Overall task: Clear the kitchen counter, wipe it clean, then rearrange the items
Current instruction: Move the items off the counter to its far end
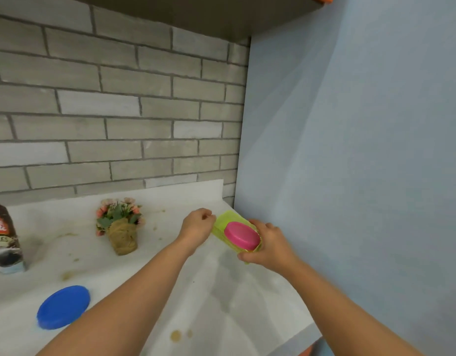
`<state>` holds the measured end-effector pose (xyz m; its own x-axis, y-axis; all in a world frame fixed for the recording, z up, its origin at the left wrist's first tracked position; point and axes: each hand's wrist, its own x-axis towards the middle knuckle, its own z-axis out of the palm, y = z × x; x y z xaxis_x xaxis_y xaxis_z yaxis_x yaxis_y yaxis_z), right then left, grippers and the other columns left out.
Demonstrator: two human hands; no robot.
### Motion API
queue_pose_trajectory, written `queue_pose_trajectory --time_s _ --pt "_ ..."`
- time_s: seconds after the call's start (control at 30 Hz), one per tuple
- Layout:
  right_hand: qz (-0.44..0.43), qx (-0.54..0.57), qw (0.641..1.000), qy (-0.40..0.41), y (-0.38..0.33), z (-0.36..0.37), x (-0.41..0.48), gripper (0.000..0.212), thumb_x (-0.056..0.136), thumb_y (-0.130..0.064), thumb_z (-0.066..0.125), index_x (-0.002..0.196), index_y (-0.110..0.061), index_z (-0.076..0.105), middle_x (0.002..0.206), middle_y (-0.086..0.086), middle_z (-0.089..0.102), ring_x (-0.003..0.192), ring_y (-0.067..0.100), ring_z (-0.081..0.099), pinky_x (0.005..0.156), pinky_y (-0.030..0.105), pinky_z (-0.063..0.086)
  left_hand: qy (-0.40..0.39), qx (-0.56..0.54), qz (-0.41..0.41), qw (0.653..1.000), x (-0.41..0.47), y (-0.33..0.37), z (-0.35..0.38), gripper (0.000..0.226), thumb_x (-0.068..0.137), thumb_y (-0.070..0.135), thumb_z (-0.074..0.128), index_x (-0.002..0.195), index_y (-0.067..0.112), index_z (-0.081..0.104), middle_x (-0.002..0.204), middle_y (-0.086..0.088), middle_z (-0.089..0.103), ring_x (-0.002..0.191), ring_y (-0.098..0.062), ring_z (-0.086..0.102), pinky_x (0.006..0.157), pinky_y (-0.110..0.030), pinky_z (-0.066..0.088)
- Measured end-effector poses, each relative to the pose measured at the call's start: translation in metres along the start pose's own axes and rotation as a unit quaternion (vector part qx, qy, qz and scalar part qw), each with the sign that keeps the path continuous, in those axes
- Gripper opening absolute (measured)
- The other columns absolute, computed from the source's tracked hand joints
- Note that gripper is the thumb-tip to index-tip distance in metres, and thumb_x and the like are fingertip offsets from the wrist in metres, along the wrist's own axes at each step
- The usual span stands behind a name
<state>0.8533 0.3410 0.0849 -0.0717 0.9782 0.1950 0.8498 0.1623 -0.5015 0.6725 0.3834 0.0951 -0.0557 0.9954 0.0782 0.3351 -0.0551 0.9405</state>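
While the right grip (pixel 266 244) clasps the soap dish (pixel 234 233), the left grip (pixel 197 224) seemingly pinches its rim.

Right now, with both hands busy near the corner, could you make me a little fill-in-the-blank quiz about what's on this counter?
1. The soap lying in the green dish is ____ in colour.
2. The lid lying flat near the counter's front edge is ____.
3. The right hand holds the dish, while the ____ hand grips its other end.
4. The wall behind the flowers is patterned like grey ____.

Missing words: pink; blue; left; bricks
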Motion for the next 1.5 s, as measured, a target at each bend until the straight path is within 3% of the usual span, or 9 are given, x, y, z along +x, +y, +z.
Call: queue_pose_trajectory --time_s 0.07,0.27,0.53,0.6,0.7,0.87,0.97,1.33,1.5 --pt "0.004 -0.001 1.0 -0.001 0.012 0.006 0.022 0.089 0.065 -0.041 0.078 0.141 -0.023 0.034 0.124 0.007 0.049 0.12 0.026 0.041 0.098 0.03 0.041 0.02 -0.014 -0.017 1.0 0.007 -0.006 0.012 0.026 0.092 0.021 0.05 0.114 0.01 0.058 0.11 -0.01 0.06 0.101 -0.028 0.058 0.094 -0.041 0.049" --pt "0.029 0.016 0.999 0.0 0.03 0.038 0.083 0.093 0.054 -0.056 0.071 0.133 -0.018 0.043 0.116 0.011 0.054 0.114 0.03 0.048 0.09 0.029 0.044 0.015 -0.078 -0.057 0.995 0.034 -0.028 0.051 0.02 0.094 0.014 0.042 0.081 0.01 0.057 0.077 -0.005 0.057 0.068 -0.019 0.053 0.062 -0.029 0.045" --pt "0.053 0.028 0.998 -0.003 0.053 0.078 0.145 0.129 0.032 -0.083 0.045 0.138 -0.009 0.034 0.127 0.006 0.043 0.119 0.024 0.038 0.094 0.025 0.036 -0.017 -0.102 -0.067 0.992 0.094 -0.059 0.085 0.027 0.095 0.013 0.043 0.078 0.011 0.064 0.07 -0.006 0.056 0.065 -0.02 0.049 0.071 -0.033 0.042" --pt "0.058 0.045 0.997 -0.037 0.06 0.086 0.158 0.123 0.041 -0.078 0.061 0.139 -0.009 0.033 0.127 0.004 0.04 0.119 0.022 0.037 0.097 0.024 0.036 -0.016 -0.104 -0.083 0.991 0.108 -0.067 0.09 0.028 0.095 0.016 0.043 0.082 0.012 0.067 0.073 -0.008 0.063 0.068 -0.025 0.056 0.076 -0.035 0.047" --pt "0.064 0.086 0.993 -0.05 0.074 0.099 0.181 0.121 0.03 -0.078 0.059 0.129 -0.011 0.044 0.115 0.002 0.042 0.115 0.022 0.045 0.098 0.027 0.043 -0.001 -0.102 -0.101 0.99 0.13 -0.076 0.098 0.028 0.095 0.019 0.042 0.091 0.011 0.069 0.096 -0.014 0.071 0.089 -0.029 0.064 0.088 -0.038 0.049" --pt "0.067 0.127 0.986 -0.086 0.092 0.119 0.228 0.078 0.059 -0.048 0.081 0.121 -0.013 0.05 0.107 -0.001 0.038 0.113 0.023 0.049 0.098 0.031 0.044 0.034 -0.12 -0.132 0.983 0.172 -0.088 0.108 0.032 0.096 0.018 0.039 0.078 0.01 0.064 0.078 -0.008 0.062 0.072 -0.02 0.054 0.069 -0.028 0.039" --pt "0.064 0.138 0.983 -0.102 0.096 0.125 0.252 0.085 0.053 -0.054 0.078 0.123 -0.014 0.05 0.107 0.001 0.039 0.114 0.023 0.049 0.098 0.029 0.043 0.049 -0.121 -0.141 0.981 0.197 -0.094 0.112 0.034 0.097 0.019 0.039 0.071 0.012 0.06 0.07 -0.004 0.057 0.063 -0.014 0.049 0.061 -0.025 0.037" --pt "0.034 0.166 0.983 -0.076 0.108 0.153 0.312 0.071 0.068 -0.043 0.079 0.125 -0.013 0.051 0.115 0.008 0.049 0.113 0.023 0.047 0.092 0.031 0.046 0.088 -0.137 -0.145 0.976 0.254 -0.106 0.116 0.036 0.096 0.019 0.041 0.068 0.012 0.062 0.077 -0.009 0.061 0.07 -0.018 0.05 0.068 -0.027 0.039" --pt "0.049 0.151 0.985 -0.063 0.107 0.153 0.321 0.08 0.064 -0.048 0.078 0.128 -0.009 0.048 0.12 0.011 0.047 0.113 0.025 0.049 0.093 0.032 0.046 0.094 -0.155 -0.134 0.974 0.262 -0.108 0.122 0.033 0.096 0.017 0.041 0.084 0.004 0.068 0.083 -0.012 0.065 0.077 -0.021 0.055 0.072 -0.029 0.042"
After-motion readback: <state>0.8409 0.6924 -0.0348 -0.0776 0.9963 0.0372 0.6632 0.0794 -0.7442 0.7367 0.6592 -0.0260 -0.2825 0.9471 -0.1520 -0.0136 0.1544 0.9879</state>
